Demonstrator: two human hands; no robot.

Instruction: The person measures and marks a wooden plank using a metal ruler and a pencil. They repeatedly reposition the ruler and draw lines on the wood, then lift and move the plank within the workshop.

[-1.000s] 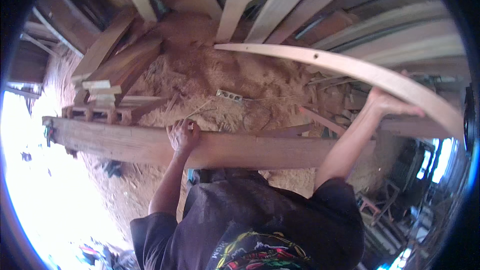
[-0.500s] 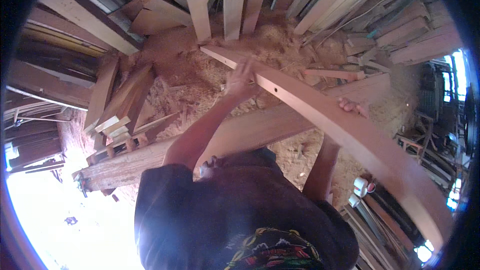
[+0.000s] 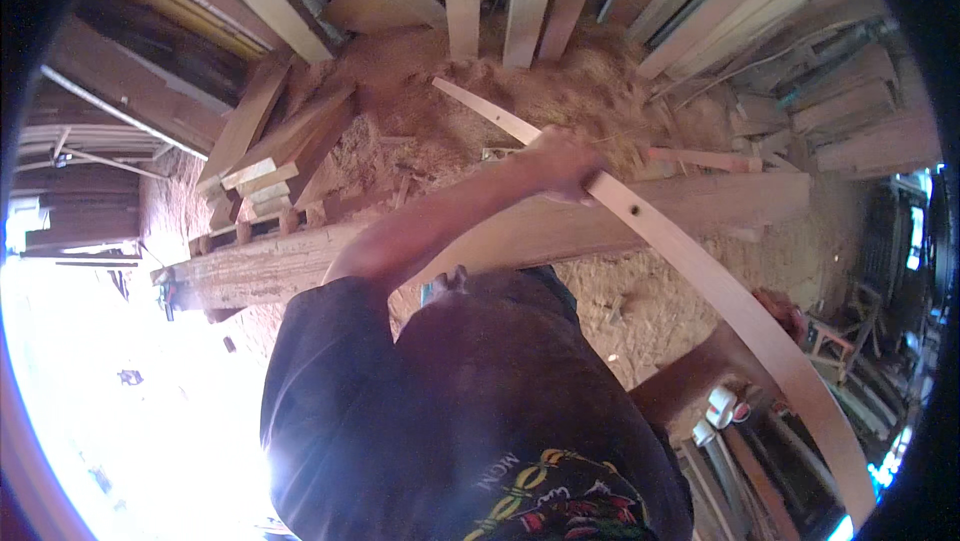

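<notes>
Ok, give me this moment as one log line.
left hand: over long wooden strip | right hand: behind strip, partly hidden | wide plank: beneath strip

My shirt (image 3: 480, 371) is dark, with short, loose sleeves (image 3: 330, 351). Its print (image 3: 575, 501) mixes yellow, red, green and white.

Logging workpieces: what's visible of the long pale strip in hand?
The strip looks like pale bare wood, long and narrow, with two dark hole-like spots, one either side of the left hand wrapped across it. It slants from upper centre to the lower right, passing over the broad plank. The right hand is partly hidden behind it. Lens distortion leaves its true curve unclear.
</notes>
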